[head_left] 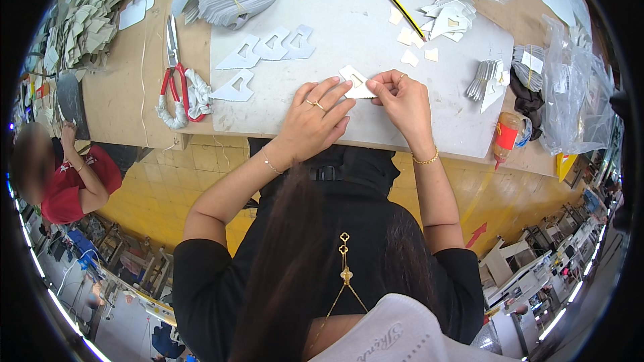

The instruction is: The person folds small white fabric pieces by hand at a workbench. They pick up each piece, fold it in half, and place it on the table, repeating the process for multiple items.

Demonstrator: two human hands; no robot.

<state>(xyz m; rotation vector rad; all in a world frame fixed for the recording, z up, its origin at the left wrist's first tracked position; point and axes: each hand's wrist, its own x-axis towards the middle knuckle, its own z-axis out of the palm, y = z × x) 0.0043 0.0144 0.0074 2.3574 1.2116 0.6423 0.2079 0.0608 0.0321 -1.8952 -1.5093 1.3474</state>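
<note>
A small white cut piece [357, 83] with a window-like opening lies on the pale work board [288, 104] close to its front edge. My right hand [405, 100] pinches the right edge of this piece between thumb and fingers. From the left, my left hand [314, 121] rests flat, its fingers stretched out and their tips at the piece's left side. Left of my hands, several light blue-grey cut pieces [239, 55] with similar openings are spread over the board, one of them [233, 87] lower down.
Red-handled scissors [176, 80] with wrapped grips lie left. Bundled grey pieces [235, 3] sit at the back. A black-yellow pencil [392, 1], small cream patches [409, 58] and stacked white pieces [451, 17] lie back right. A bottle [507, 135] stands right; a co-worker [80, 181] sits left.
</note>
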